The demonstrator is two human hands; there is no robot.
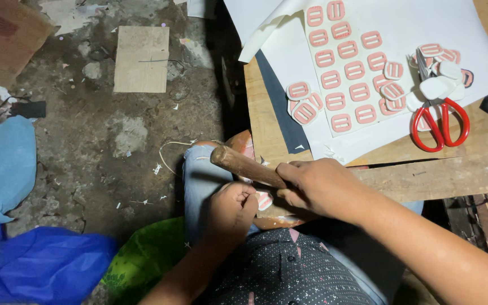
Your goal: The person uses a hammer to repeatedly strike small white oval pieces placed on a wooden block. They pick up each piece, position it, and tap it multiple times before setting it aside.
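Note:
My right hand (312,183) grips a brown wooden handle (243,164) that sticks out to the upper left, over my knee. My left hand (232,208) sits just below it, fingers pinched on a small pink-and-white oval piece (264,199) that rests on a wooden block on my lap. The tool's working end is hidden under my right hand.
On the wooden board (266,121) lies a white sheet (345,73) with several pink oval shapes printed in rows, loose cut-out ovals (303,104), and red-handled scissors (440,125). The dirty floor at left holds a cardboard piece (141,59), blue cloth (1,164) and a blue bag (40,265).

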